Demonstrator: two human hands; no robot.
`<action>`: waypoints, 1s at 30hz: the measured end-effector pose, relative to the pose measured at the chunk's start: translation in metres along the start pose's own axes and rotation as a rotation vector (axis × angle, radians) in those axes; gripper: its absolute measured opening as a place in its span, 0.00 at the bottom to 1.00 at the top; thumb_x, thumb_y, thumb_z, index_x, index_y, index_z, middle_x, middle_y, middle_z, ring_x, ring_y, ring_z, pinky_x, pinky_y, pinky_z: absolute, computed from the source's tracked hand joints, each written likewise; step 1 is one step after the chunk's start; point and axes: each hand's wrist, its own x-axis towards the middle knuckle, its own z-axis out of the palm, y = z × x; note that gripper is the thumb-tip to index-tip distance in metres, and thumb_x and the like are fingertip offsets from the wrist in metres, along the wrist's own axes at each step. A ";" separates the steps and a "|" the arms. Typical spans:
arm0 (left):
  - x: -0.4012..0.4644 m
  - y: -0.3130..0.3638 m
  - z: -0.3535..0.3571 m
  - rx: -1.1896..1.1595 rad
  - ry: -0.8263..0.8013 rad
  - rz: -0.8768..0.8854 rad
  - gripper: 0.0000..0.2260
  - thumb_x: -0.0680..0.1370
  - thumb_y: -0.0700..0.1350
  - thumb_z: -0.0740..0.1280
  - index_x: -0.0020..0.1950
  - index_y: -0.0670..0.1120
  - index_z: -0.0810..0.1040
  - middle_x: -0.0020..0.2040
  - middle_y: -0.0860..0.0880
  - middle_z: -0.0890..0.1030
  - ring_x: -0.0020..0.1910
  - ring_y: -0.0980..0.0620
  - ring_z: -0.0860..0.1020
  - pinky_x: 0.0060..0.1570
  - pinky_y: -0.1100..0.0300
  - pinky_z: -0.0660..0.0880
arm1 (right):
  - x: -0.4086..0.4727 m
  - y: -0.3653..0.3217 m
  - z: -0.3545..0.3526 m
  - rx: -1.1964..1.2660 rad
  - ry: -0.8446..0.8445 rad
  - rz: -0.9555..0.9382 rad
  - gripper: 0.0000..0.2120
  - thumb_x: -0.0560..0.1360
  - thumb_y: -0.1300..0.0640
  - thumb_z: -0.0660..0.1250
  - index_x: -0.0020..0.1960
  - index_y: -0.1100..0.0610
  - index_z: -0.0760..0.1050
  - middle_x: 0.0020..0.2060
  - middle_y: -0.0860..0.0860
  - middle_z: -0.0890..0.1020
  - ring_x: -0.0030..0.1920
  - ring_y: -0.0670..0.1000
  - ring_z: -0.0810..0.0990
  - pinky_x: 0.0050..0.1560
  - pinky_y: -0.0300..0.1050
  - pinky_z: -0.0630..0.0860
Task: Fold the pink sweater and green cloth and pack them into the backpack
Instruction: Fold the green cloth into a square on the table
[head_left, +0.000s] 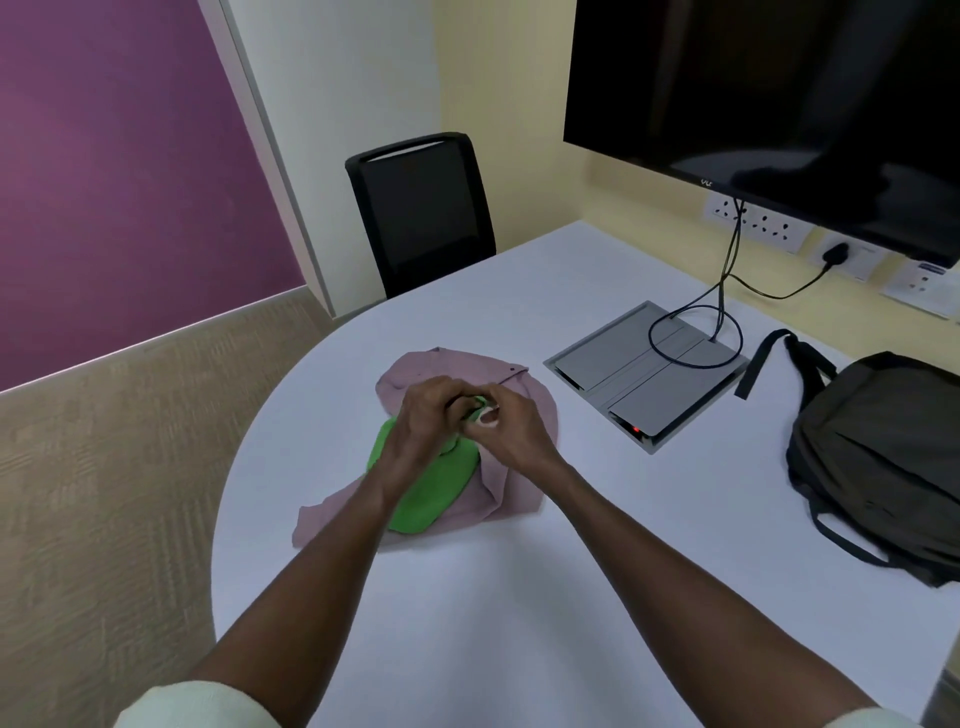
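The pink sweater (524, 410) lies crumpled on the white table (519, 597), near its rounded left end. On top of it lies the green cloth (426, 493), bunched up. My left hand (423, 415) and my right hand (511, 423) meet over the cloth's far end, and both pinch its green edge with curled fingers. A white bit of the cloth shows between my fingers. The dark grey backpack (878, 447) lies on the table at the right, well away from both hands; whether it is unzipped cannot be told.
A grey cable box (623, 364) with a coiled black cable sits set into the table behind the clothes. A black chair (421, 208) stands at the far side. A dark screen (753, 78) hangs on the wall above sockets.
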 end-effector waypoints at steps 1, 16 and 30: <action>0.004 0.008 -0.007 -0.056 0.006 -0.029 0.05 0.76 0.37 0.71 0.49 0.43 0.86 0.41 0.48 0.85 0.39 0.56 0.81 0.40 0.59 0.77 | -0.001 -0.009 0.000 -0.005 0.052 -0.012 0.15 0.71 0.52 0.73 0.57 0.54 0.78 0.46 0.48 0.83 0.44 0.46 0.81 0.42 0.40 0.78; -0.007 0.066 -0.046 -0.187 0.153 -0.060 0.03 0.77 0.41 0.71 0.50 0.45 0.83 0.42 0.56 0.83 0.42 0.63 0.80 0.43 0.69 0.74 | -0.050 -0.088 -0.054 0.109 0.402 -0.102 0.12 0.78 0.59 0.62 0.39 0.62 0.77 0.31 0.56 0.78 0.31 0.48 0.71 0.33 0.45 0.67; -0.053 0.060 -0.043 -0.048 0.058 -0.341 0.06 0.79 0.42 0.67 0.50 0.46 0.84 0.43 0.51 0.83 0.42 0.51 0.79 0.42 0.60 0.70 | -0.103 -0.101 -0.137 0.400 0.672 -0.202 0.11 0.80 0.57 0.63 0.41 0.61 0.75 0.32 0.50 0.70 0.34 0.48 0.67 0.35 0.45 0.65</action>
